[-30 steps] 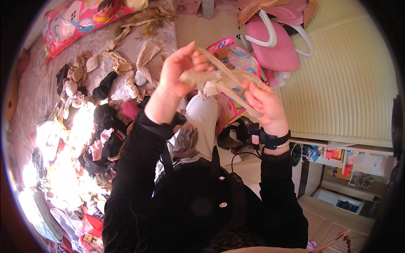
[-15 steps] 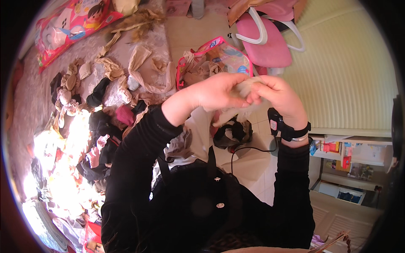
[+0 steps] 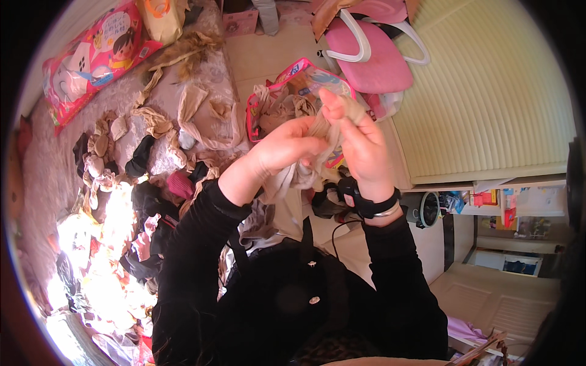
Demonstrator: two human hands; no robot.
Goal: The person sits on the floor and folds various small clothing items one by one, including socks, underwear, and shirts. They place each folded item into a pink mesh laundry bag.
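A thin, sheer beige stocking (image 3: 296, 178) is bunched between my hands, part of it hanging below my left one. My left hand (image 3: 290, 145) pinches the gathered fabric between thumb and fingers. Just to its right, my right hand (image 3: 361, 139) is raised, its fingers curled around the upper part of the same stocking. Behind them lies a clear, pink-edged bag (image 3: 249, 116) holding beige knitwear (image 3: 271, 100), partly hidden by my hands. Dark cloth (image 3: 326, 202) sits below my right hand, half covered by my wrist.
Socks and stockings in beige, black and pink (image 3: 143, 155) spread over the patterned bedcover (image 3: 201, 55) at left, partly washed out by sunlight. A pink package (image 3: 91, 64) lies far left. A pink chair (image 3: 372, 61), ribbed pale panel (image 3: 482, 91) and bin (image 3: 430, 209) stand right.
Both hands have turned and shifted left, the right one now upright with its fingers pointing up. More of the stocking hangs below. The view has shifted slightly, showing the bin.
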